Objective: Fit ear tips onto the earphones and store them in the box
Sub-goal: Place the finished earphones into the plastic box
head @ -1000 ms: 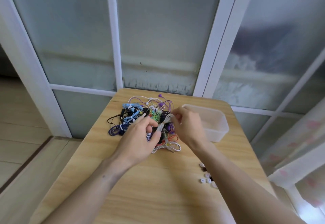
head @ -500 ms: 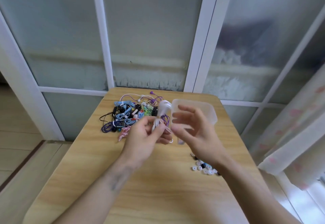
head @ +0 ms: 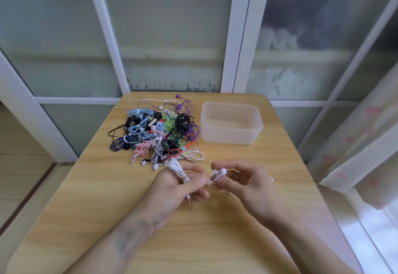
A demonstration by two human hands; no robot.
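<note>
Left grip: our left hand (head: 172,187) is curled round a bundled white earphone set (head: 177,169); the coil sticks up past the fingers and the metal plug hangs below them.
Right grip: our right hand (head: 243,184) pinches the two white earbuds (head: 220,172) at the fingertips, thin cord running taut across to the left hand; a pale tie end pokes out to the right.
Risk, buds: we judge the buds small, smooth and rounded, easy to lose from a fingertip pinch when a tip is pressed on.
Risk, cord: the stretch between hands is tight; a hard pull could loosen the bundle or strain the thin wire.
Risk, tips: only a small white piece (head: 271,179) shows past the right hand; we cannot tell if it is an ear tip. Soft, tiny parts would roll off the tabletop edge easily.
Tabletop: light wood grain (head: 107,198), smooth, rounded corners.
Earphone pile: mid tabletop, a tangle (head: 159,131) of thin glossy cords in black, blue, purple, pink, green, red and white. A dangling loop could snag here.
Box: translucent plastic box (head: 231,137), rectangular with rounded corners, open-topped, just right of the pile; it looks empty, so storing is not yet begun.
Beyond: frosted glass panels in white frames (head: 239,36).
</note>
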